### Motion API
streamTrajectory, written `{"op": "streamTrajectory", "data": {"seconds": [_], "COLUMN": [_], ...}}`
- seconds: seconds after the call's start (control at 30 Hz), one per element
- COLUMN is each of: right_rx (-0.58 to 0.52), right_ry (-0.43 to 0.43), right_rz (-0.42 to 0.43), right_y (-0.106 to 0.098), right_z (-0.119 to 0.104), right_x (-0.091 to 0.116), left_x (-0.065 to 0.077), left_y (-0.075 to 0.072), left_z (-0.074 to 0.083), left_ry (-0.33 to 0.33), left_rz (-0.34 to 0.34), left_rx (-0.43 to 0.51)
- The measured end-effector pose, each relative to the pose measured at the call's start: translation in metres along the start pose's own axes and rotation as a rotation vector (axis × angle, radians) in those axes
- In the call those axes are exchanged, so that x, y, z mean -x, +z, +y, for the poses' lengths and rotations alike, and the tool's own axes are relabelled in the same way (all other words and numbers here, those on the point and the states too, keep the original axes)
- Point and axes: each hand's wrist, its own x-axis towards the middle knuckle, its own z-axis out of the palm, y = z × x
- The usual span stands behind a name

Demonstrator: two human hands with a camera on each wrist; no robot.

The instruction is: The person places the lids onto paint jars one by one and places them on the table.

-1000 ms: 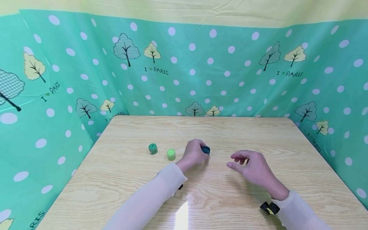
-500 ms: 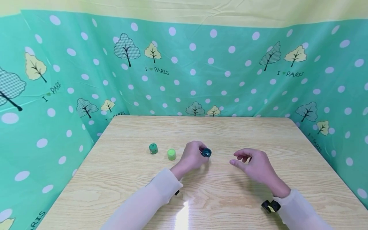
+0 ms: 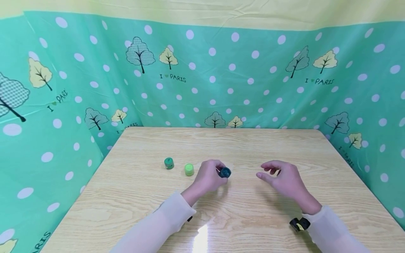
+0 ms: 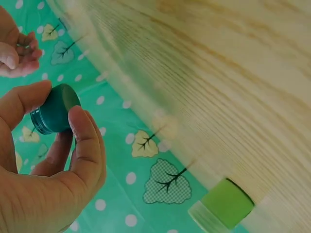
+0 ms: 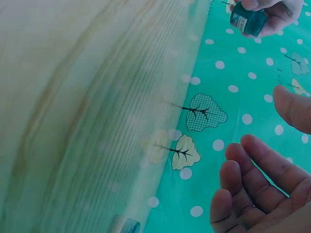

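Note:
My left hand [image 3: 211, 174] pinches a small dark teal jar [image 3: 225, 172] between thumb and fingers, just above the table. In the head view the jar is tilted, one round end turned toward the camera. The left wrist view shows its smooth dark teal side [image 4: 59, 108] and a ridged band near one end; a pale label [image 5: 240, 22] appears on it in the right wrist view. To its right, my right hand [image 3: 283, 178] hovers with fingers loosely curved and nothing held, thumb apart from the fingers [image 5: 262, 179].
Left of the left hand stand a light green jar [image 3: 189, 170] and, farther left, a dark green jar [image 3: 169, 163]. They rest on a wood-grain table [image 3: 269, 144]. A green dotted curtain [image 3: 202, 88] hangs behind the table and along both sides.
My left hand has drawn slightly left and nearer with the teal jar, whose round end now faces the camera more. The right hand has shifted slightly right and up in the view.

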Motion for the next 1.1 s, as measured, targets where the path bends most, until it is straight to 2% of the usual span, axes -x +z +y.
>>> {"op": "streamTrajectory", "data": {"seconds": [0.23,0.47,0.77,1.1], "right_rx": [0.007,0.008,0.037,0.072], "right_ry": [0.018,0.025,0.055,0.085], "right_rz": [0.002,0.014,0.018,-0.014], "right_y": [-0.003,-0.004,-0.008,-0.020], "right_z": [0.005,0.012,0.024,0.040], "right_x": [-0.003,-0.007,-0.010,-0.014], "left_x": [0.009,0.017,0.024,0.032], "left_y": [-0.005,-0.007,-0.015,-0.020], "left_z": [0.000,-0.002,-0.004,-0.007], "left_ry": [0.018,0.008,0.031,0.046], "left_rz": [-0.001,-0.006,0.021,0.008], "left_rx": [-0.013,-0.019,-0.023,-0.039]}}
